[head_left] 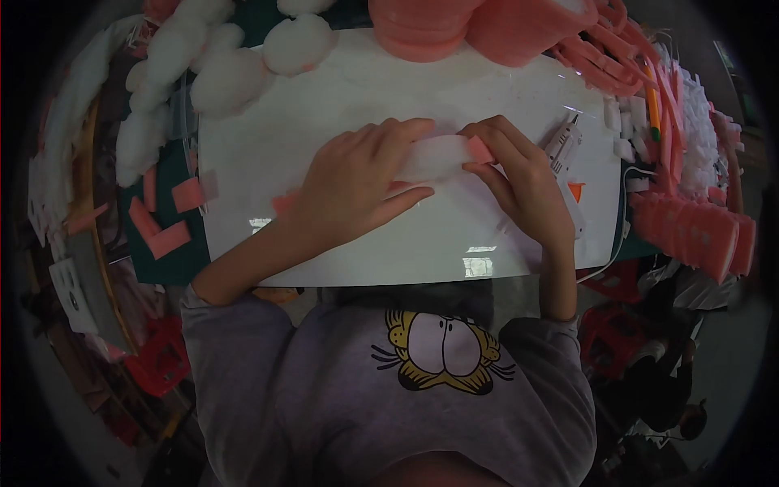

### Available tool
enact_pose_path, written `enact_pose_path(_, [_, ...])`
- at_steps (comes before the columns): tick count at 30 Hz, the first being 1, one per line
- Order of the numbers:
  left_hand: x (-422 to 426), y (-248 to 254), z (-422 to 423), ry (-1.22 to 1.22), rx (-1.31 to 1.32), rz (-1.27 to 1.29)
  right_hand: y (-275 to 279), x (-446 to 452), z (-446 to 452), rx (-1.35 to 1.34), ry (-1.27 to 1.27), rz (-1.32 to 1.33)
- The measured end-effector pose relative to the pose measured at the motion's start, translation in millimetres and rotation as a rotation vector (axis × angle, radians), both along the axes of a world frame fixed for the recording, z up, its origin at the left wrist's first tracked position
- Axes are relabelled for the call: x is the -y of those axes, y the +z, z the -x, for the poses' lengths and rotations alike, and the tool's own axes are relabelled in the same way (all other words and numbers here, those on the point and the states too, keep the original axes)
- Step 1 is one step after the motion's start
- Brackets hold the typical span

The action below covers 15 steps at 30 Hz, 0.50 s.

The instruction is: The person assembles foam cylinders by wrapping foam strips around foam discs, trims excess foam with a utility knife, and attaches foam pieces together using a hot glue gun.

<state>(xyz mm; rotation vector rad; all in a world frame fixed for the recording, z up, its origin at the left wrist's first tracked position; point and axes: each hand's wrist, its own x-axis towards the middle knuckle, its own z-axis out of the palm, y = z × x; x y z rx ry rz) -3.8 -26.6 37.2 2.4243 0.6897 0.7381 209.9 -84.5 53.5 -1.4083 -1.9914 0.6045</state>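
A rounded white foam piece is held just above the white tabletop, between my two hands. My left hand is curled around its left end, the fingers over the top and the thumb stretched out below. With thumb and fingertips, my right hand pinches a small pink foam block against the right end of the white piece. Whether the two are stuck together I cannot tell. A strip of pink foam shows partly behind my left wrist. Beside my right hand lies a white glue gun, partly covered by the forearm.
White foam ovals pile up at the back left, and large pink foam forms stand at the back. Pink offcuts lie on the green cloth at left. Pink slabs and an orange pen are at right, near a white cable.
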Motion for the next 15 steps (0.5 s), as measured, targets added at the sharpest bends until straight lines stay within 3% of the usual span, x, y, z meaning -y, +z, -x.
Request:
enact_pose_path(1, [-2.6, 3.6, 5.1, 0.000, -0.179, -0.035, -1.9, 0.2, -1.9, -0.025, 0.004, -0.025])
enact_pose_path(2, [-4.5, 8.5, 10.7, -0.006, -0.183, -0.033, -1.9, 1.1, -2.7, -0.029, -0.001, -0.022])
enact_pose_path(4, [-10.3, 18.5, 22.7, 0.012, -0.536, -0.071, -0.1, 0.6, -4.0, -0.023, -0.019, 0.000])
enact_pose_path(5, [-12.6, 21.0, 29.2, 0.005, -0.539, -0.072, -0.2, 0.7, -4.8, -0.027, -0.025, 0.001])
enact_pose_path(10, [-30.3, 42.3, 43.2, -0.280, -0.801, 0.444, -3.3, 0.0, -11.1, -0.009, 0.000, -0.041])
enact_pose_path(11, [-38.1, 47.0, 43.7, -0.284, -0.807, 0.444, -3.3, 0.2, -11.7, -0.013, -0.005, -0.040])
enact_pose_path(13, [-56.6, 50.9, 44.2, -0.443, -0.564, 0.828, -3.1, 1.3, -12.2, -0.041, -0.035, 0.016])
enact_pose_path(14, [-64.3, 44.3, 46.5, -0.446, -0.570, 0.828, -3.6, 1.3, -12.3, -0.046, -0.040, 0.016])
enact_pose_path(15, [-70.7, 33.2, 49.6, -0.506, -0.414, 0.943, -4.0, 1.2, -12.3, -0.084, -0.074, 0.036])
